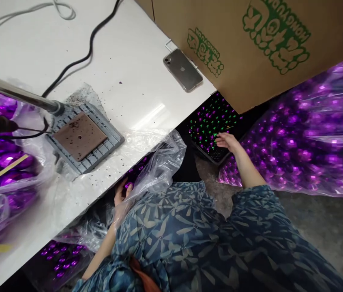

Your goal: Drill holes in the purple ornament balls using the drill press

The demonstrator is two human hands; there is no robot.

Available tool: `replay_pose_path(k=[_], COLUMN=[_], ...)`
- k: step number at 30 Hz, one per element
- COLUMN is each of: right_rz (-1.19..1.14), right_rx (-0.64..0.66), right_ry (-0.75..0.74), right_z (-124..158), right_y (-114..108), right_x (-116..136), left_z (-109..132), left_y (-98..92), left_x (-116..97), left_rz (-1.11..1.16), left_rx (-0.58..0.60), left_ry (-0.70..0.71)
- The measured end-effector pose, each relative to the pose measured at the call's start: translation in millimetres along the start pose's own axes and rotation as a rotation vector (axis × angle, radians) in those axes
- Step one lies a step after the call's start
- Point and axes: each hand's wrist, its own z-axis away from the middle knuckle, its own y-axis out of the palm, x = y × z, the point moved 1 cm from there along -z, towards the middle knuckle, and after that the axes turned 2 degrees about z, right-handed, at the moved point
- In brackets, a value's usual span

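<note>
Below the table's front edge, my left hand (123,195) has its fingers and thumb curled round a small shiny purple ball (128,185). Part of that hand is behind a clear plastic bag (162,166) that lies over my lap, with more purple pieces showing beneath the edge. My right hand (228,142) reaches over a black tray (217,157) strewn with small shiny green and purple pieces (211,121). Its fingers are stretched out loosely near the pieces, and I see nothing held in them.
On the white table (135,52) stand a grey slotted base with a brown plate (80,138) and a metal post (19,91). A phone (183,69) lies by a cardboard box (235,52). Bags of purple balls sit left (10,162) and right (305,134). A black cable (91,44) crosses the table.
</note>
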Motion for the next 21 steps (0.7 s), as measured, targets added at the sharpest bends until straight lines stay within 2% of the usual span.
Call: replay_pose_path(k=[5,9,12,15,18,21], right_rz=[0.099,0.247,0.374,0.482,0.554,0.578], right_rx=[-0.185,-0.234,-0.233,-0.203,-0.163,-0.133], right_ry=[0.227,0.343,0.36,0.341,0.29,0.198], right_z=[-54,-104,-141,-169,-184,-187], right_y=[18,25,33,43,51,54], right_x=[-78,-114,-126,-131,-130,-125], left_z=[4,5,10,16,16,11], left_y=[0.6,4.1,10.3,17.0,20.0,18.2], left_x=[-5,-6,-9,-13,-12,-1], left_rz=[-0.04,-0.1,-0.166,-0.197,-0.195,-0.182], left_rx=[-0.049,-0.108,-0.192,-0.219,-0.216,-0.212], left_ry=[-0.095,-0.16,-0.183,-0.154,-0.12,-0.097])
